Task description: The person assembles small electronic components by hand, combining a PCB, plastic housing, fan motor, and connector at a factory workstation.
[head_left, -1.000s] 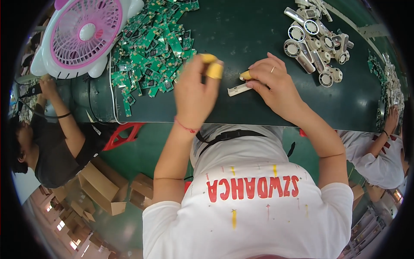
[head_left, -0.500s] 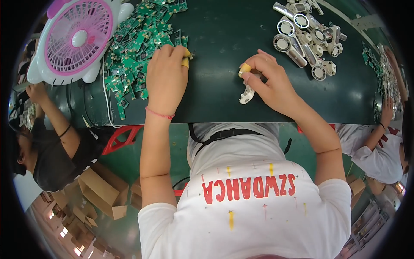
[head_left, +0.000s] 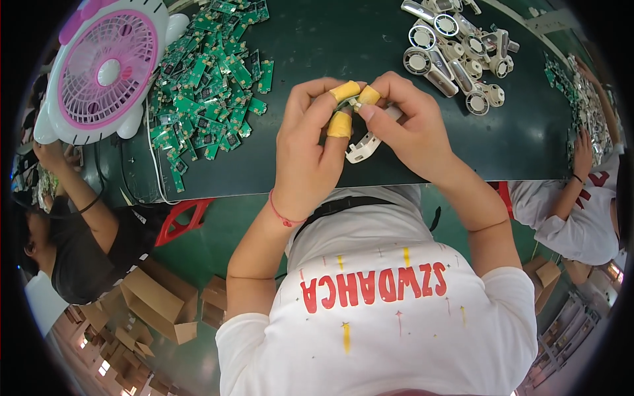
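My left hand (head_left: 314,132) and my right hand (head_left: 413,122) meet above the near part of the dark green table, fingertips almost touching. Yellow covers wrap several fingertips. Pinched in the left fingers is a small circuit board (head_left: 346,102), mostly hidden, with only a thin greenish edge showing. My right hand is closed on a curved white plastic housing (head_left: 361,150), whose lower end sticks out below the fingers. A tiny pale piece (head_left: 355,104) shows between the two hands' fingertips; I cannot make out what it is.
Green circuit boards (head_left: 211,86) lie heaped on the left, beside a pink and white fan (head_left: 109,72) and a white cable (head_left: 156,152). White handheld fan units (head_left: 456,56) are piled at the far right. Co-workers sit on both sides; cardboard boxes (head_left: 158,297) stand on the floor.
My left hand has come right from the edge of the board heap, bringing a small circuit board to my right hand. The right hand, still holding the white housing, has shifted slightly left.
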### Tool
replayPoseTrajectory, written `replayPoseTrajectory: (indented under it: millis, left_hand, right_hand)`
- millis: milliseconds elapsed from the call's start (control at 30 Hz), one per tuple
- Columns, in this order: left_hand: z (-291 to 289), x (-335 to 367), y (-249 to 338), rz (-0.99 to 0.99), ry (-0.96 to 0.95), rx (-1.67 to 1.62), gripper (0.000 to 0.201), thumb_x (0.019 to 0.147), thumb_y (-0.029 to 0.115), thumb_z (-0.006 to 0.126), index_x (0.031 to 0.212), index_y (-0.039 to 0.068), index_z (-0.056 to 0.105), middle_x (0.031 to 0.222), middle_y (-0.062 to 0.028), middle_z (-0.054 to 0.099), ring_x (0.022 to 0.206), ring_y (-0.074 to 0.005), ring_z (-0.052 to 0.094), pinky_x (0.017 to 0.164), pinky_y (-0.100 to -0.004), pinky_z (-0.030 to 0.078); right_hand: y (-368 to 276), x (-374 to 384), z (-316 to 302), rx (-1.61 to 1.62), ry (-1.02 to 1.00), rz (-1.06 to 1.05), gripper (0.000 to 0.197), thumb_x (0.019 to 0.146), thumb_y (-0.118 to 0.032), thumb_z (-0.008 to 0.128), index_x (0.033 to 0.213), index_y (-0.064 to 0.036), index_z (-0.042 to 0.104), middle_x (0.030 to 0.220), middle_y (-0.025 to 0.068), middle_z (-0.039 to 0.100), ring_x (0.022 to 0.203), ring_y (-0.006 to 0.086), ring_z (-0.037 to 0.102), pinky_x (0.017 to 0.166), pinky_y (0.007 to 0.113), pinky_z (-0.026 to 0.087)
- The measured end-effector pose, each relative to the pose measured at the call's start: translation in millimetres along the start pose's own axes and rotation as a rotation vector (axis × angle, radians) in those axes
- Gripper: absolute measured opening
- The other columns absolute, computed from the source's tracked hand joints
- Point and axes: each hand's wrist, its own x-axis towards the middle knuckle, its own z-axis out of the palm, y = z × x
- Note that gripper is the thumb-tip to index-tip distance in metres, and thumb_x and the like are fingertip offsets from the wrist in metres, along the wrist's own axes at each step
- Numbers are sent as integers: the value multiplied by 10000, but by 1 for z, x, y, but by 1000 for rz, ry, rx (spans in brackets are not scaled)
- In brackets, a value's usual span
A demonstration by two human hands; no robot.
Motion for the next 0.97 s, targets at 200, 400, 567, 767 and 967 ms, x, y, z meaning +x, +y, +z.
replayPoseTrajectory:
  millis: [200, 400, 567, 767, 967]
  left_hand:
    - [-3, -1, 5, 159, 5, 249, 340, 746, -108, 491, 1069, -20, 546, 1102, -131, 598, 896, -298, 597, 736, -326, 487]
    - [-4, 1, 0, 278, 40, 265, 375, 713, -104, 510, 1079, -28, 542, 1088, -128, 613, 847, -302, 599, 738, -340, 479]
    - [-5, 2, 1, 383, 61, 334, 416, 663, -102, 533, 1072, -29, 567, 1080, -118, 619, 732, -264, 580, 663, -314, 475]
    - [-12, 4, 1, 547, 83, 406, 423, 605, -89, 554, 1021, -34, 601, 1092, -120, 616, 633, -210, 536, 552, -269, 450]
    - [-8, 0, -1, 519, 70, 382, 446, 589, -101, 537, 1025, -32, 598, 1103, -119, 614, 634, -212, 538, 550, -267, 449]
  right_hand:
    - [-5, -4, 0, 14, -32, -32, 66, 846, -50, 562, 848, -15, 506, 805, -10, 481, 687, 36, 460, 601, 176, 372]
    - [-10, -1, -1, 456, -152, 247, 141, 842, -155, 568, 862, -16, 558, 757, 8, 563, 678, 55, 503, 601, 212, 421]
    - [-16, -3, 0, 635, -176, 375, 119, 847, -146, 540, 838, -27, 534, 721, 7, 529, 653, 68, 487, 598, 213, 403]
    - [-32, -9, -3, 620, -219, 447, 104, 843, -127, 529, 807, -32, 507, 672, 2, 486, 625, 77, 445, 610, 223, 384]
    - [-28, -9, -3, 602, -203, 385, 92, 844, -117, 542, 815, -36, 508, 700, -8, 489, 608, 53, 423, 605, 200, 378]
